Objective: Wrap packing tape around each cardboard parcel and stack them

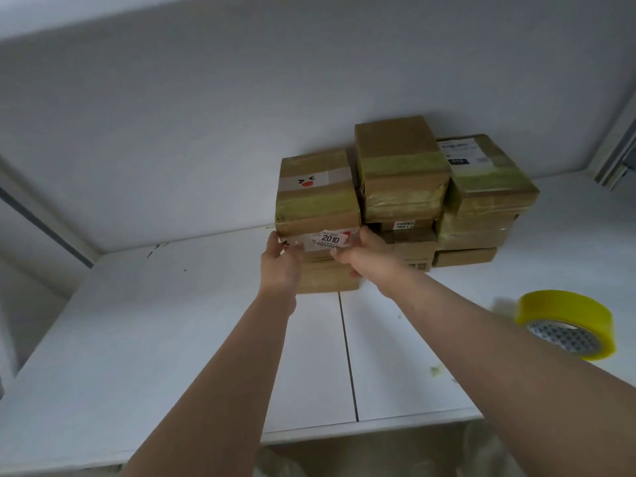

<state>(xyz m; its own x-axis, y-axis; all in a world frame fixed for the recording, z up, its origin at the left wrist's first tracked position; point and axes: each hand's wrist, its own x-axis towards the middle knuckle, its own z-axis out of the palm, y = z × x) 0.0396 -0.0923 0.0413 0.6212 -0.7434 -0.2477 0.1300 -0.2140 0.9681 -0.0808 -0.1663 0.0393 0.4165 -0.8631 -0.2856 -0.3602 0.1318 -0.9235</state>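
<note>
A white bench [172, 339] runs back to a white wall. The left hand [280, 266] and right hand [361, 258] reach to the labelled parcel [318, 246] in the left stack, fingers curled on its two sides. Beside it stand more taped parcels [444, 187], stacked against the wall. A yellow tape roll [568, 325] lies at right.

White table [172, 339], two panels meeting at a dark seam [348, 356]; scuff marks near its far left corner. Plain white wall [241, 115] directly behind. Pale metal frame [616, 146] at right edge. Light soft, even.
</note>
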